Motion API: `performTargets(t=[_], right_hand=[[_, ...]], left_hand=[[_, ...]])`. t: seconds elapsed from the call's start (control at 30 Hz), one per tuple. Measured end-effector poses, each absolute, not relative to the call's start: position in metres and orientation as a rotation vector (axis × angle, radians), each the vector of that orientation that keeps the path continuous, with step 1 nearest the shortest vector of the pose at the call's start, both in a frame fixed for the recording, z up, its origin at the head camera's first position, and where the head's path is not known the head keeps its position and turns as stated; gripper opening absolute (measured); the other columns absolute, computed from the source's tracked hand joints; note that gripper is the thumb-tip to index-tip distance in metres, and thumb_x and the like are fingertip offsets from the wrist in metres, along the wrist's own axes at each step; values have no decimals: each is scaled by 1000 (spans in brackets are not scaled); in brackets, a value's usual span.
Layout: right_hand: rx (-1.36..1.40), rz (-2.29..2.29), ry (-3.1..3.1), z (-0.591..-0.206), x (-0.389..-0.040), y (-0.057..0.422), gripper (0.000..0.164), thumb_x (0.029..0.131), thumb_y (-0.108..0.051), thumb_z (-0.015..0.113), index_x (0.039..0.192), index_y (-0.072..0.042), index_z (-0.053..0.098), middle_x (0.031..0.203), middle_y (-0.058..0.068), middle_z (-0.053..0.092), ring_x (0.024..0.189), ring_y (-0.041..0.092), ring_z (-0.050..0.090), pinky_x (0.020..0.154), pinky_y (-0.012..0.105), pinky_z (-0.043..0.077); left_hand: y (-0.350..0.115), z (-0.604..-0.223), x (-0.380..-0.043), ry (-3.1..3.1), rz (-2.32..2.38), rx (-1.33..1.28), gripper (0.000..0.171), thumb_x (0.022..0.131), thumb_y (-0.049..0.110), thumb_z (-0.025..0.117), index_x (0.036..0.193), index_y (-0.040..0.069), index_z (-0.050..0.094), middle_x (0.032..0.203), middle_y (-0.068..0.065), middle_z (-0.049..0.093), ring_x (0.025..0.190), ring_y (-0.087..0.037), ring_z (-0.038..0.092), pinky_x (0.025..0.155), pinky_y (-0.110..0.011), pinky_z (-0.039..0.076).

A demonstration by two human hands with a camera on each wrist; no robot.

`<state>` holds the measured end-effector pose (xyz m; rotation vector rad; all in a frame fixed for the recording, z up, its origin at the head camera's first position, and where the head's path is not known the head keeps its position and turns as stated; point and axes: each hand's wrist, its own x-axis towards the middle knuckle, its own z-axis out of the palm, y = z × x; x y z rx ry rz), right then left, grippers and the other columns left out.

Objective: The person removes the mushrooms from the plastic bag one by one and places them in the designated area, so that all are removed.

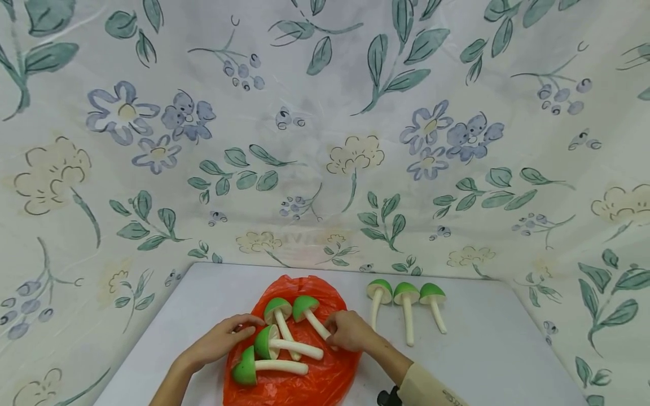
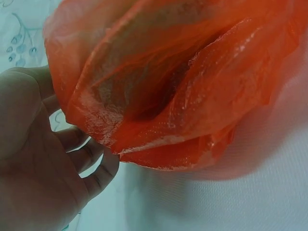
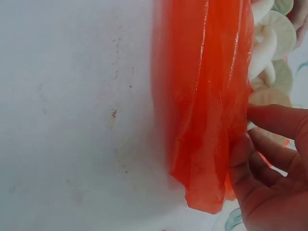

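Flower-and-leaf printed cloth (image 1: 304, 141) behind and to both sides, with faint letter-like marks low near the middle, too pale to read; white bench (image 1: 457, 361) in front. At left, bare forearm slanting up and inward, left hand (image 1: 222, 338) at the edge of a red plastic bag (image 1: 327, 386); fingers (image 2: 103, 173) bent and slightly apart, tips against the film, but cannot tell whether pinching it. In the middle, four green-capped mushrooms (image 1: 285, 331) lying on the bag, pale stems toward the right or the near side. Stem of the upper right mushroom (image 1: 313, 322) clamped between thumb and fingers of the right hand (image 1: 350, 331). Forearm there angled in from the lower right. Farther right, three more mushrooms (image 1: 408, 307) side by side on the bench, caps away, stems nearward. Below these, tan sleeve (image 1: 426, 389) bearing small dark lettering, unreadable.
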<state>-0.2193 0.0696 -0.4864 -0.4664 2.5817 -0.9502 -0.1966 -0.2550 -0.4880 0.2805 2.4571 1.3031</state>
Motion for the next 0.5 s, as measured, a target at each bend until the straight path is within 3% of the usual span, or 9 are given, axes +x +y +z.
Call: performTargets(t=[0.17,0.37,0.5], right_hand=[[-481,-990,2595,-484,-220,71,20,85,-9,78,105,-8,73,77,-2,61,69,13,55,59,23,47],[-525,-1080,2598,-484,-219,72,21,83,-10,78,103,-8,71,80,-4,61,75,12,55,64,23,47],[-525,-1139,2588,-485,-218,72,23,83,-11,78,104,-8,71,82,-4,61,77,13,55,66,25,47]], left_hand=[[-255,-488,-197,2488,1307,266,25,103,29,57,123,19,68,135,-7,59,119,-29,50,100,-57,45],[-254,-488,-198,2538,1344,209,22,102,19,58,120,16,70,121,-4,63,105,-25,52,88,-40,48],[-254,-487,-198,2568,1359,182,20,102,18,58,116,16,72,120,-3,65,109,-24,55,91,-42,50]])
